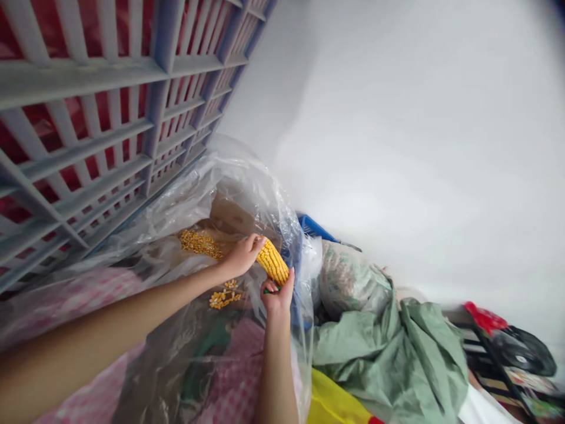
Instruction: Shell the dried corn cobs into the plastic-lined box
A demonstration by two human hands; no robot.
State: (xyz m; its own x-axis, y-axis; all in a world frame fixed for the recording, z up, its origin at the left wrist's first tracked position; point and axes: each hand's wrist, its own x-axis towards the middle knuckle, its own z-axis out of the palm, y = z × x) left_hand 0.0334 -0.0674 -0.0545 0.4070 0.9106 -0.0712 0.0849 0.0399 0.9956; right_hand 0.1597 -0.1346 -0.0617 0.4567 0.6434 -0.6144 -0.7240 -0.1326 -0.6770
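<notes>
A yellow corn cob (272,262) is held between both hands over a clear plastic sheet (212,194). My left hand (242,255) wraps its upper end, fingers curled over the kernels. My right hand (278,295) grips its lower end from below, with something small and green showing at the fingers. Loose yellow kernels (199,242) lie in a pile just left of the cob, and a smaller cluster of kernels (223,297) lies on the plastic under my left wrist.
A blue-grey slatted crate wall (110,118) rises at the left with red behind it. A white wall (419,147) fills the right. Green cloth (397,347), a blue basket edge (314,227), pink checked fabric (238,377) and a red-black object (507,341) lie around.
</notes>
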